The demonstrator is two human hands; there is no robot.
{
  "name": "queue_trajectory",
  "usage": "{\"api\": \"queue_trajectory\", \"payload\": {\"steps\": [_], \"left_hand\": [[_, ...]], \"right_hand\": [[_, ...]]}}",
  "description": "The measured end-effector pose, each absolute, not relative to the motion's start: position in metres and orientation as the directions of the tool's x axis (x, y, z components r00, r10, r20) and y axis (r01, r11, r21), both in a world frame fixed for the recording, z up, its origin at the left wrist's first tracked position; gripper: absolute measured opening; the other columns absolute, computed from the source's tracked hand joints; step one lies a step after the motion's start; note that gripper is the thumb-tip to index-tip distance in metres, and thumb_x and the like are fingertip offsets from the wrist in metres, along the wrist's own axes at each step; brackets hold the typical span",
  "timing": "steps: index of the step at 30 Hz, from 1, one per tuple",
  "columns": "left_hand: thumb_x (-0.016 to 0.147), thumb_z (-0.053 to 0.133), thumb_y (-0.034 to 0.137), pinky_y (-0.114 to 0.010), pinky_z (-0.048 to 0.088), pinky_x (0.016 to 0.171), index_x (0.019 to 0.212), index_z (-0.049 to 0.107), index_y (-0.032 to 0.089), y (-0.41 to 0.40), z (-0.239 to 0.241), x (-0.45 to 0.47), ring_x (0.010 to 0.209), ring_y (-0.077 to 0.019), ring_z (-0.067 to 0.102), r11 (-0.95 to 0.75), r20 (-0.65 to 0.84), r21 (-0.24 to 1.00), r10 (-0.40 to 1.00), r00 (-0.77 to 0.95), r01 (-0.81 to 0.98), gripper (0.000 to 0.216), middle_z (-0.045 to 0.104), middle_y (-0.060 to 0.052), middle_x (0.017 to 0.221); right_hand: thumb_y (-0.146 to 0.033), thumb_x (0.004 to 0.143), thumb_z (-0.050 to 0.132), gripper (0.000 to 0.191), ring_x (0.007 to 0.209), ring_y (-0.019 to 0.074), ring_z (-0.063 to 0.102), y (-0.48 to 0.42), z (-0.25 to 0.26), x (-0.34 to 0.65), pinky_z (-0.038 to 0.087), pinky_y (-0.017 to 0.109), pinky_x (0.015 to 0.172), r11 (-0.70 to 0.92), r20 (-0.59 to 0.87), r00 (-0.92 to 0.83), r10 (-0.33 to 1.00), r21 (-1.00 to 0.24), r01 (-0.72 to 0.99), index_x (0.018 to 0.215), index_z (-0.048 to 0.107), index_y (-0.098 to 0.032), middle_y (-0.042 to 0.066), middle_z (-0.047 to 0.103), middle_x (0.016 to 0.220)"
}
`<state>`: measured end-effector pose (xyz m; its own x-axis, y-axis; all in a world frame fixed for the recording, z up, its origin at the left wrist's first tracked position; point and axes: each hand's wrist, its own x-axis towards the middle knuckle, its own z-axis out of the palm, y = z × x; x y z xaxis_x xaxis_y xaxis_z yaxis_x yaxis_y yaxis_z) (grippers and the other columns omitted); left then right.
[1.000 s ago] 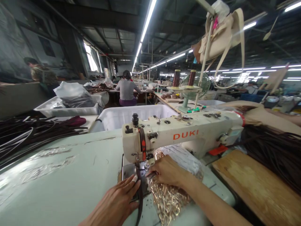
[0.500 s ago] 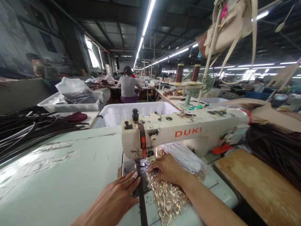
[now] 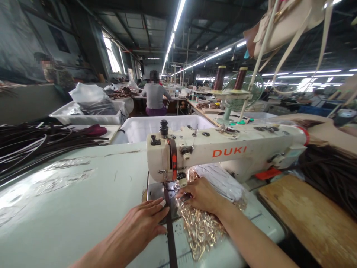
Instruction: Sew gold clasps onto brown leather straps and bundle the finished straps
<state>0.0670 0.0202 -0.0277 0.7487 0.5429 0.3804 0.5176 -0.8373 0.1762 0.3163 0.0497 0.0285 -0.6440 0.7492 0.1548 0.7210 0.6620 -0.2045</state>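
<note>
A cream sewing machine (image 3: 223,150) marked DUKI stands on the pale green table (image 3: 69,197). A dark leather strap (image 3: 170,234) runs under its presser foot toward me. My left hand (image 3: 142,223) lies flat on the table, fingers stretched out and touching the strap's left side, with tape on one fingertip. My right hand (image 3: 202,194) rests on a clear bag of gold metal buckles (image 3: 200,227), its fingers curled by the needle at the strap's right side. Whether it pinches anything is hidden.
Dark strap bundles lie at the left (image 3: 33,145) and right (image 3: 331,175). A wooden board (image 3: 304,216) sits at right. A white bin (image 3: 139,130) stands behind the machine. Thread cones (image 3: 219,78), a green fan (image 3: 242,93) and a hanging cream bag (image 3: 290,18) rise beyond. A seated person (image 3: 154,96) works farther off.
The view has tilted down slightly. Both hands stay at the presser foot, and the strap now extends farther toward me.
</note>
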Motion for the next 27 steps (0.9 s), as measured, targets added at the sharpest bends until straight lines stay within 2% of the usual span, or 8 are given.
{"api": "queue_trajectory", "payload": {"steps": [3, 8, 11, 16, 22, 27], "left_hand": [[0.092, 0.041, 0.052, -0.047, 0.052, 0.095, 0.118, 0.063, 0.012, 0.018, -0.023, 0.069, 0.114, -0.0329, 0.057, -0.817, 0.317, 0.234, 0.577, 0.753, 0.528, 0.053, 0.064, -0.015, 0.118], [0.092, 0.042, 0.051, -0.045, 0.053, 0.095, 0.115, 0.065, 0.013, 0.018, -0.025, 0.068, 0.111, -0.0317, 0.059, -0.822, 0.359, 0.275, 0.569, 0.74, 0.498, 0.05, 0.067, -0.013, 0.113], [0.092, 0.042, 0.053, -0.045, 0.056, 0.089, 0.11, 0.067, 0.014, 0.02, -0.022, 0.069, 0.107, -0.0318, 0.062, -0.834, 0.388, 0.279, 0.551, 0.738, 0.476, 0.05, 0.069, -0.013, 0.106], [0.091, 0.047, 0.051, -0.042, 0.056, 0.089, 0.106, 0.068, 0.017, 0.021, -0.014, 0.07, 0.107, -0.0289, 0.063, -0.816, 0.368, 0.324, 0.575, 0.731, 0.48, 0.043, 0.071, -0.009, 0.103], [0.095, 0.045, 0.041, -0.038, 0.056, 0.082, 0.097, 0.068, 0.016, 0.027, -0.011, 0.07, 0.096, -0.0253, 0.067, -0.857, 0.444, 0.279, 0.516, 0.733, 0.434, 0.035, 0.072, -0.006, 0.095], [0.096, 0.045, 0.034, -0.035, 0.054, 0.082, 0.095, 0.067, 0.015, 0.043, -0.004, 0.068, 0.093, -0.0217, 0.067, -0.883, 0.48, 0.201, 0.466, 0.743, 0.424, 0.029, 0.071, -0.006, 0.098]], "right_hand": [[-0.021, 0.078, 0.061, 0.026, 0.079, 0.0161, 0.067, 0.049, 0.03, 0.315, 0.041, 0.024, 0.068, 0.654, 0.139, -0.64, 0.756, -0.203, 0.729, 0.099, 0.072, -0.033, -0.004, 0.073, 0.087], [-0.022, 0.078, 0.061, 0.027, 0.082, 0.0164, 0.067, 0.049, 0.031, 0.314, 0.042, 0.024, 0.071, 0.645, 0.106, -0.639, 0.762, -0.217, 0.732, 0.101, 0.071, -0.034, -0.004, 0.073, 0.089], [-0.02, 0.077, 0.062, 0.029, 0.084, 0.0168, 0.067, 0.049, 0.032, 0.314, 0.043, 0.025, 0.073, 0.629, 0.081, -0.629, 0.773, -0.231, 0.742, 0.101, 0.071, -0.033, -0.003, 0.073, 0.089], [-0.02, 0.075, 0.062, 0.03, 0.082, 0.0164, 0.067, 0.049, 0.034, 0.314, 0.043, 0.025, 0.072, 0.626, 0.087, -0.625, 0.775, -0.233, 0.744, 0.1, 0.071, -0.033, -0.004, 0.073, 0.089], [-0.019, 0.076, 0.061, 0.032, 0.081, 0.016, 0.067, 0.049, 0.03, 0.316, 0.042, 0.025, 0.071, 0.633, 0.091, -0.631, 0.77, -0.23, 0.739, 0.101, 0.071, -0.035, -0.004, 0.073, 0.088], [-0.017, 0.075, 0.061, 0.034, 0.082, 0.0165, 0.067, 0.051, 0.026, 0.316, 0.042, 0.025, 0.074, 0.631, 0.083, -0.631, 0.771, -0.23, 0.741, 0.102, 0.07, -0.034, -0.004, 0.073, 0.088]]}}
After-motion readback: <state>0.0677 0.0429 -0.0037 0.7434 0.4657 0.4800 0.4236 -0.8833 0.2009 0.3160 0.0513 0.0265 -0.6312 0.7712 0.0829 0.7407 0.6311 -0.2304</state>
